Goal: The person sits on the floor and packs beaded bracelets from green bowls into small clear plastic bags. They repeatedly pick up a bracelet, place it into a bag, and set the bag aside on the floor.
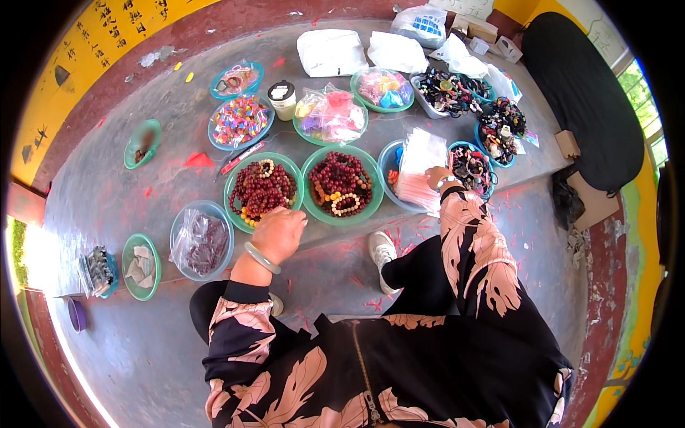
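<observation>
Beads (265, 187) near left hand (280, 232), back upward, right hand (439, 177) stretched to plastic packets (418, 187), cannot tell if fingers grip

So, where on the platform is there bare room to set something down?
At left, between the small green bowl and the bag basin, with red specks; another patch separates that bowl from the red paper. Crowded: the right, with hair ties, the pink packet and the right hand.

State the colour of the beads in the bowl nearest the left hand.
Mostly dark red beads, with some yellow and cream; the head view shows them best.
</observation>
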Demonstrator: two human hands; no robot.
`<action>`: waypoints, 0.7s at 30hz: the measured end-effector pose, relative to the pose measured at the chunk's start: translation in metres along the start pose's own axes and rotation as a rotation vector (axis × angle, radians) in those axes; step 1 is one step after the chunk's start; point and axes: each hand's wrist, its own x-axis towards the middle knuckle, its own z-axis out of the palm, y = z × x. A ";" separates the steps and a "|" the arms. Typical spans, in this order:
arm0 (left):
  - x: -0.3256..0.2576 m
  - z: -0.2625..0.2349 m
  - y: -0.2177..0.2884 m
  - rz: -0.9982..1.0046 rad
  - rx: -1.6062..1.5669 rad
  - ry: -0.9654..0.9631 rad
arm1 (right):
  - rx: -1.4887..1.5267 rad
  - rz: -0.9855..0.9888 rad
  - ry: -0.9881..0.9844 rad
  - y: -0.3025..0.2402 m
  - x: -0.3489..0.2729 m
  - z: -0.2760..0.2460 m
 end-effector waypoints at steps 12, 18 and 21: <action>0.005 0.007 0.005 0.019 -0.026 -0.019 | -0.244 -0.107 0.240 0.013 0.025 0.016; 0.004 0.009 0.005 0.023 -0.010 -0.037 | -0.021 -0.005 0.316 0.008 0.018 0.009; 0.003 0.006 0.006 0.002 0.010 -0.072 | 0.100 0.111 0.409 -0.001 0.010 0.003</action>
